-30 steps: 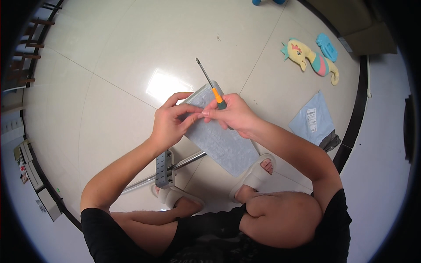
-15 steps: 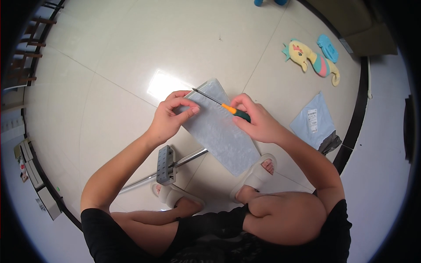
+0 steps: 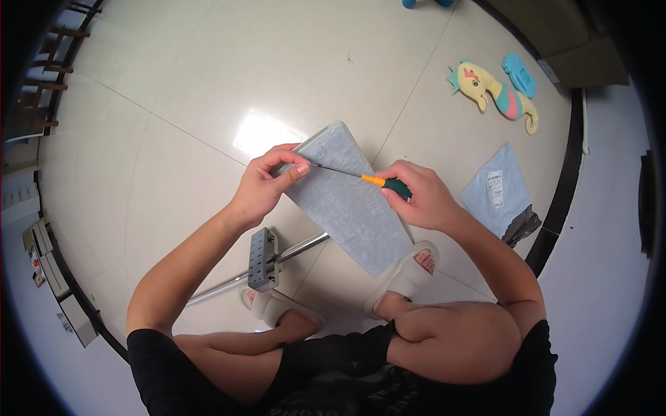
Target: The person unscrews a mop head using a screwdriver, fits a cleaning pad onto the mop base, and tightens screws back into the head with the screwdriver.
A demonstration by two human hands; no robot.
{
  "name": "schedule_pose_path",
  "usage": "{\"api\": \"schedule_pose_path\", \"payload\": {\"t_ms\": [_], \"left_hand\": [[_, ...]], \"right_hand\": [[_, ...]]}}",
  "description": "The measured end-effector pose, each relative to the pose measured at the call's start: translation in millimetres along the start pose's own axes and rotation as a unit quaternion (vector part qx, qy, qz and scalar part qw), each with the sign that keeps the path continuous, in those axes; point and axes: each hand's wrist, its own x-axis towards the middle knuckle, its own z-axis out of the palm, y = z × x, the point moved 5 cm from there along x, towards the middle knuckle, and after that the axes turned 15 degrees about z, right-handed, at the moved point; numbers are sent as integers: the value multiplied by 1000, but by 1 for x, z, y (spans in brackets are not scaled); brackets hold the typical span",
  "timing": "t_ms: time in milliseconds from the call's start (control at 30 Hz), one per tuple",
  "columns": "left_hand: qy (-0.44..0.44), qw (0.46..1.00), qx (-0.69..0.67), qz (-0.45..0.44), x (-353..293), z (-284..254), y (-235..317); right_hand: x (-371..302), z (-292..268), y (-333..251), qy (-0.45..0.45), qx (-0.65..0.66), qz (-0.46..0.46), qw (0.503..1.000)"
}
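Note:
A screwdriver with a green and orange handle is gripped in my right hand, its thin shaft pointing left. The tip meets the fingertips of my left hand, where thumb and forefinger are pinched together. Whatever they pinch is too small to make out. Beneath both hands a long grey-marbled panel with a pale rim slants across from the upper middle toward my right foot. The left fingers sit by its upper left edge.
A metal pole with a grey perforated block lies near my left sandal; my right sandal touches or adjoins the panel's near end. To the right are a blue mailing bag, a plush seahorse and a blue plastic item.
My right hand has moved slightly right, drawing the screwdriver along and lowering its tip. The tip now meets the left fingertips, instead of lying above them.

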Motion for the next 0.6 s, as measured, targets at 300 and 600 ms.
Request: {"api": "schedule_pose_path", "payload": {"t_ms": [300,600], "left_hand": [[-3,1000,12,3,0,1,2],[-9,999,43,24,-3,3,6]], "right_hand": [[-2,5,3,-5,2,2,1000],[-2,2,-1,-10,6,-2,1000]]}}
